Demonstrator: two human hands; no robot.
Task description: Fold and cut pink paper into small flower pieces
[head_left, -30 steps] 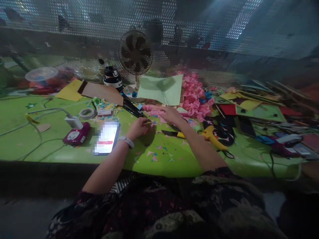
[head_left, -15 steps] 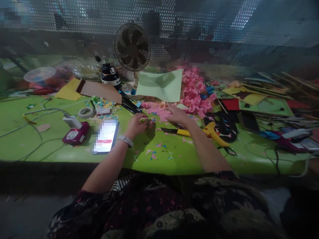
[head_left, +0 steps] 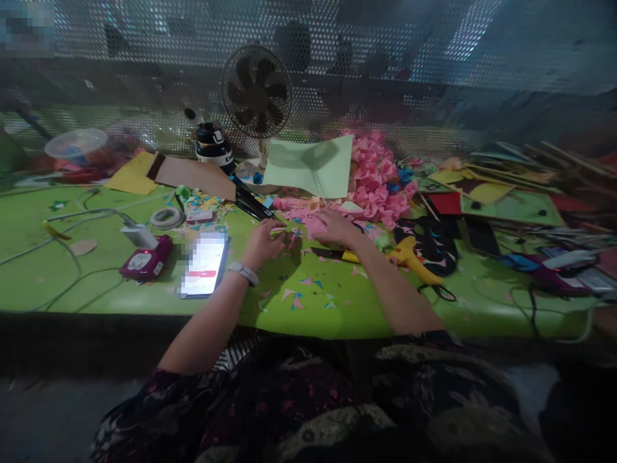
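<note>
My left hand (head_left: pixel 264 241) rests on the green table (head_left: pixel 58 270) with its fingers curled in a pinch on a small thing I cannot make out. My right hand (head_left: pixel 336 226) lies just right of it, fingers closed on a small pink paper piece (head_left: pixel 314 225). A heap of loose pink paper squares (head_left: pixel 294 207) lies right behind both hands. A pile of folded pink paper flowers (head_left: pixel 378 180) sits further back right. A yellow-handled cutter (head_left: pixel 337 254) lies under my right wrist.
A lit phone (head_left: pixel 206 263) lies left of my left wrist, beside a magenta power strip (head_left: pixel 146 262) with a white charger. A small fan (head_left: pixel 256 96), a light green sheet (head_left: pixel 311 166), a yellow glue gun (head_left: pixel 413 256) and stacked coloured card (head_left: pixel 491 199) crowd the back and right. Paper scraps dot the front.
My right hand drew back from the pink paper heap toward my left hand, bringing a pink piece. The view shifted slightly; my left hand stayed about where it was.
</note>
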